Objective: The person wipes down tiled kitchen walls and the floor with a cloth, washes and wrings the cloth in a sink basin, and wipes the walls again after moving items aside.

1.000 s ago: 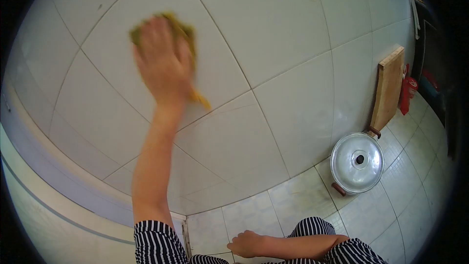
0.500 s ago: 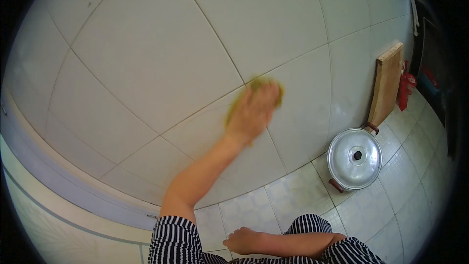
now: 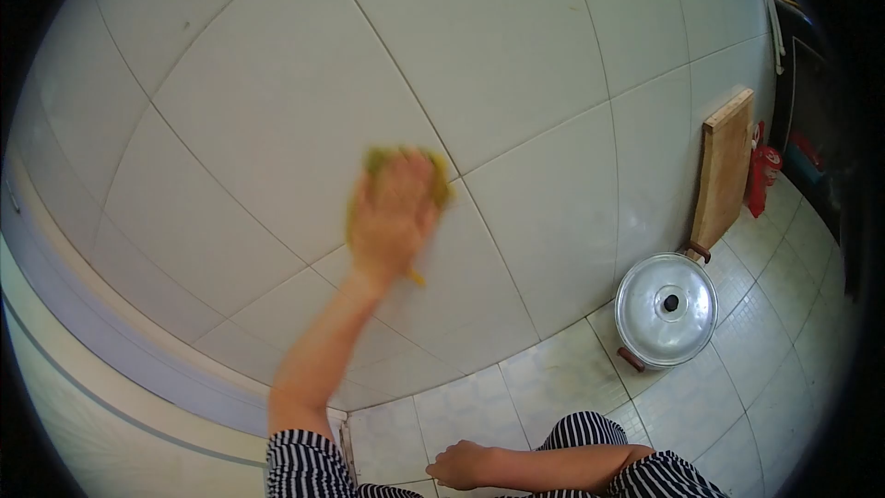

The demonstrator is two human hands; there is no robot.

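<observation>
My left hand (image 3: 392, 226) presses a yellow-green cloth (image 3: 358, 221) flat against the white tiled wall (image 3: 516, 65). The cloth's edges show around the fingers, and a yellow corner sticks out below the palm; both hand and cloth are a little blurred. Down by my lap, my right hand (image 3: 461, 465) is loosely closed, fingers curled in, with nothing visible in it. Its forearm lies across in front of my striped clothing (image 3: 581, 429).
A lidded metal pot (image 3: 666, 332) with brown handles stands on the tiled floor (image 3: 562, 373) by the wall. Behind it a wooden board (image 3: 724, 171) leans upright, beside a red item (image 3: 763, 171). A pale door frame (image 3: 129, 360) runs along the left.
My left hand has slid the cloth leftward along the wall tiles, across a grout line. My right hand keeps nearly the same place and pose. The view has shifted slightly.
</observation>
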